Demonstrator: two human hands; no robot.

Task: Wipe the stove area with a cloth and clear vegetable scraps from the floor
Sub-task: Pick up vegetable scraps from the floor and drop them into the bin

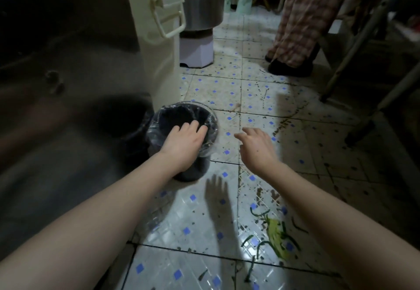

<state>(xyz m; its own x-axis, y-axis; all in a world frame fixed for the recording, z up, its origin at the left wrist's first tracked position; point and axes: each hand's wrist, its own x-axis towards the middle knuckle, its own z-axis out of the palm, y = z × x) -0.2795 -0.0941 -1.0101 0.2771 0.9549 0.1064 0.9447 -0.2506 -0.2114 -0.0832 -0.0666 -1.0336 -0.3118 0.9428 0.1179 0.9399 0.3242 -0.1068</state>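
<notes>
A small black waste bin [193,171] lined with a clear plastic bag stands on the tiled floor [195,228]. My left hand [185,143] lies over its near rim, fingers curled onto the bag's edge. My right hand [258,145] hovers just right of the bin above the floor, fingers apart and empty. Green vegetable scraps [276,236], thin strips and a yellow-green leaf piece, lie on the floor near my right forearm. No cloth or stove is in view.
A tall cream lidded bucket [159,39] stands behind the bin, a metal pot [202,1] on a white stand beyond it. Another person's plaid trouser legs and dark shoes [291,67] stand at the back right. Metal frame legs [354,51] slant along the right.
</notes>
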